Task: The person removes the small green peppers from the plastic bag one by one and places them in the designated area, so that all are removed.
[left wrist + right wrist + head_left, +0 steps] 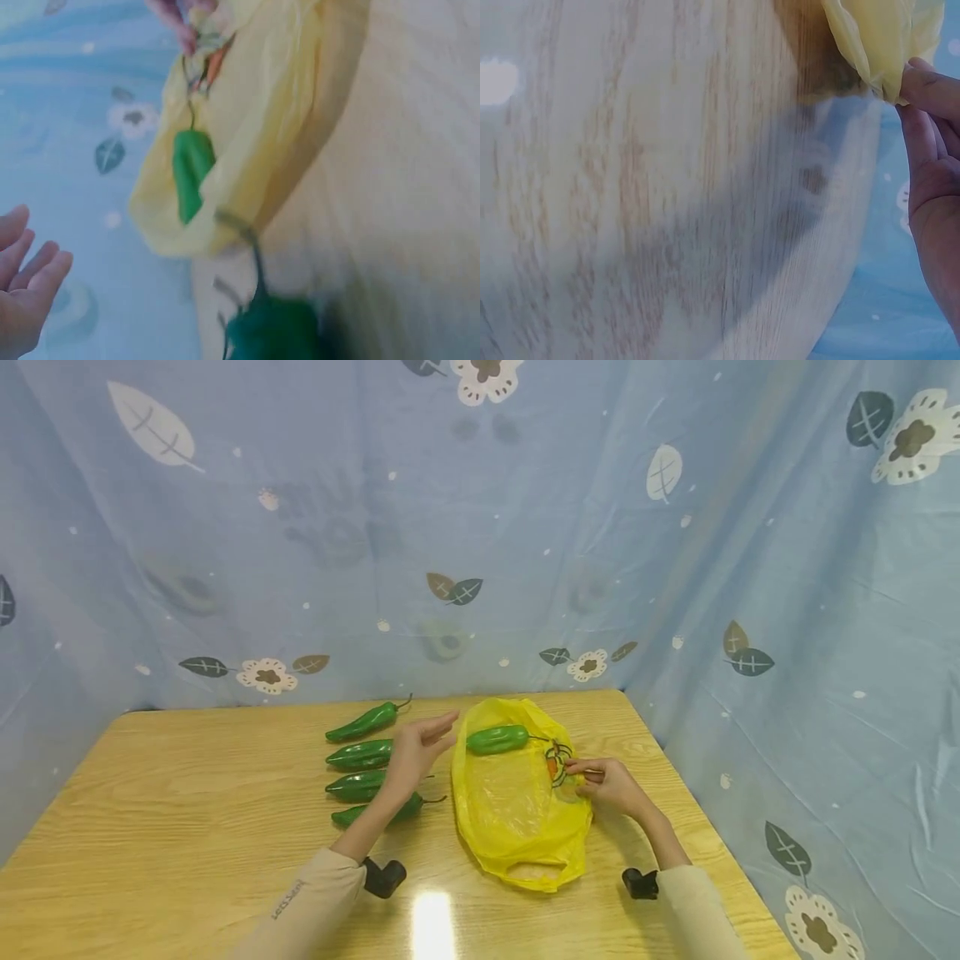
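A thin yellow plastic bag [517,835] lies spread on the table, its handle hole toward the front. One green pepper [497,740] lies at the bag's far end, and in the left wrist view yellow film overlaps one edge of it. My right hand [611,785] pinches the bag's right edge between thumb and fingers, beside a small orange and green patch [556,763]. With fingers extended and nothing in it, my left hand [418,747] hovers between the bag and several green peppers [360,784] lined up on the left; my forearm hides parts of them.
The wooden table [187,810] meets a blue patterned curtain [337,527] at the back and another stretch of curtain at the right. Black wrist mounts [384,877] sit on both forearms. Light glares off the table's front.
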`<state>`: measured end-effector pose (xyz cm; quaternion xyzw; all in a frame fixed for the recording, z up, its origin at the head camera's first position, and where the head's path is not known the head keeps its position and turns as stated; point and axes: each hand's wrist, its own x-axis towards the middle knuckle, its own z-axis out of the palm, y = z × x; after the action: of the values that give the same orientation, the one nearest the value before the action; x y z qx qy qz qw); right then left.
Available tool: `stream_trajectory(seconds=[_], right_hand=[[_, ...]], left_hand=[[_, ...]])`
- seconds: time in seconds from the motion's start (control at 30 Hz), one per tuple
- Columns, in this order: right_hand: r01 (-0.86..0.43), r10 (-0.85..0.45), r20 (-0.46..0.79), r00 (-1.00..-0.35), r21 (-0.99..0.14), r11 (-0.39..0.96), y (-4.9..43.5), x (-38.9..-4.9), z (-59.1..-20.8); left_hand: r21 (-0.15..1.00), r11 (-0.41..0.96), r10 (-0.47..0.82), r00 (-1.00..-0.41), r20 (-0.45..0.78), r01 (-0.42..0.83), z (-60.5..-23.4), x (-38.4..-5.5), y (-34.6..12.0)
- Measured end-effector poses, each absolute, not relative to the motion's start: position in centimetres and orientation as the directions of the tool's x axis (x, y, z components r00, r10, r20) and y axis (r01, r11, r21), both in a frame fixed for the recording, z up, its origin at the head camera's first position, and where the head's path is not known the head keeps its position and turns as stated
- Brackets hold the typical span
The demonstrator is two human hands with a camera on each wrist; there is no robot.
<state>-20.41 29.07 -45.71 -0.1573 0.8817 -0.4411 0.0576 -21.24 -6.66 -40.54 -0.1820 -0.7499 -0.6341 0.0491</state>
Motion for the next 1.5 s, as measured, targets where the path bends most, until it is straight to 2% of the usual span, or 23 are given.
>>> stream_trajectory(seconds=[0.27,0.57,0.77,1.13,1.33,1.5], right_hand=[[-0.238,-0.338,0.046,-0.940,-0.799,0.553,29.2,-21.1,-45.5],[-0.257,-0.328,0.073,-0.942,-0.784,0.564,29.2,-20.8,-45.3],[-0.249,-0.328,0.067,-0.942,-0.796,0.552,29.4,-20.4,-45.8],[-0.245,-0.305,0.071,-0.950,-0.776,0.582,29.6,-20.1,-46.2],[-0.247,-0.316,0.068,-0.946,-0.783,0.571,29.5,-20.0,-46.0],[-0.247,-0.320,0.066,-0.945,-0.786,0.566,29.0,-19.6,-45.5]], left_hand=[[0.929,0.027,0.186,-0.915,0.358,0.369,-41.6,-20.0,-3.3],[0.955,0.026,0.285,-0.918,0.276,0.295,-42.3,-18.3,-1.9],[0.960,0.011,0.381,-0.889,0.254,0.279,-43.5,-17.1,-1.1],[0.967,-0.008,0.447,-0.864,0.232,0.255,-45.1,-15.1,0.9],[0.966,0.000,0.467,-0.854,0.230,0.260,-45.8,-15.2,1.3],[0.965,0.018,0.428,-0.875,0.228,0.261,-45.6,-16.0,1.4]])
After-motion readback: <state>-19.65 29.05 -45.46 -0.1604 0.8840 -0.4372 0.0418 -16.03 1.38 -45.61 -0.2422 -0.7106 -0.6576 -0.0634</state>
